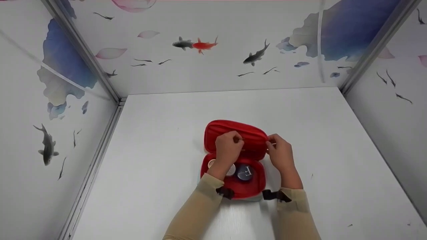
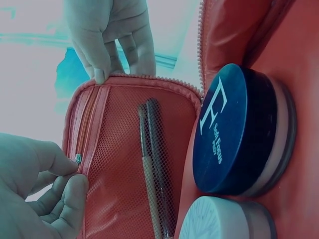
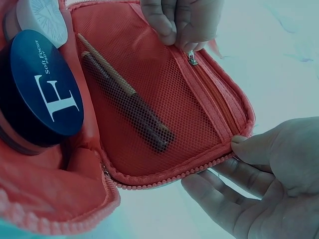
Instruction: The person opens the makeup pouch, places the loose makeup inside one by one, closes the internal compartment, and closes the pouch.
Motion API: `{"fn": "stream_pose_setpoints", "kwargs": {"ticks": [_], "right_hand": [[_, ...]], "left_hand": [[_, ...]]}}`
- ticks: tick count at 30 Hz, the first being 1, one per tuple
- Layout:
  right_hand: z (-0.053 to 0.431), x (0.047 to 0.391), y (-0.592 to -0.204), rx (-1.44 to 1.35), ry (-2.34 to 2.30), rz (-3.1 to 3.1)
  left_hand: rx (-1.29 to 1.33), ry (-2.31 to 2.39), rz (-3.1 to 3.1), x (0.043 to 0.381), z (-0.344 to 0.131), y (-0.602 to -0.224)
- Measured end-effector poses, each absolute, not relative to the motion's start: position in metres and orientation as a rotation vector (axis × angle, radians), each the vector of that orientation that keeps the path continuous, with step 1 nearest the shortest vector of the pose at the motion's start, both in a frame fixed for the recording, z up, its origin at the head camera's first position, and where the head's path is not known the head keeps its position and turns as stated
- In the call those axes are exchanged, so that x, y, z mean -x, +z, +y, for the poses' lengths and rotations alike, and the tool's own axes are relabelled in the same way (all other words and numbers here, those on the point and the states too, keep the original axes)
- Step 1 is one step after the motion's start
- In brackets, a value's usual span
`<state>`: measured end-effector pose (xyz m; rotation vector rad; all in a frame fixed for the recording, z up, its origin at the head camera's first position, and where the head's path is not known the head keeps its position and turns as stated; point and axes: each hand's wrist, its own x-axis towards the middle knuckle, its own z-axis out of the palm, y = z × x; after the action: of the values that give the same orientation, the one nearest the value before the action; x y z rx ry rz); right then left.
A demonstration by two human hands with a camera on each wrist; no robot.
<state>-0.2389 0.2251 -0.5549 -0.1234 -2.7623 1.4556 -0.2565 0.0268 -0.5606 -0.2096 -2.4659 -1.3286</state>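
A red zip-up case [image 1: 258,186] lies unfolded on the table, its lid [image 1: 212,138] raised at the back. My left hand [image 1: 228,148] pinches the small metal zipper pull [image 2: 78,159] of the lid's mesh pocket. With thumb and fingers, my right hand [image 1: 282,153] grips the lid's right edge. Behind the mesh lie two slim sticks, one tan [image 3: 107,62] and one dark [image 3: 122,107], like makeup brushes. In the base sit a round powder jar [image 1: 245,172] with a dark "Soft Focus" lid and a white-lidded jar [image 2: 212,219]. My left wrist partly covers the base.
The white table [image 1: 160,150] spreads around the case. Printed panels with fish and petals form the left wall [image 1: 20,100], back wall [image 1: 213,73] and right wall [image 1: 393,120]. A light object shows under the case's front edge.
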Motion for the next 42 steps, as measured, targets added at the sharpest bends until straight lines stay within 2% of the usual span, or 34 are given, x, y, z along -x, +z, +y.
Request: {"fn": "stream_pose_setpoints", "kwargs": {"ticks": [42], "right_hand": [[0.224,0.236,-0.563,0.125,1.379,-2.747]], "left_hand": [[0.108,-1.290,-2.476,0.259,0.001,-0.563]]}}
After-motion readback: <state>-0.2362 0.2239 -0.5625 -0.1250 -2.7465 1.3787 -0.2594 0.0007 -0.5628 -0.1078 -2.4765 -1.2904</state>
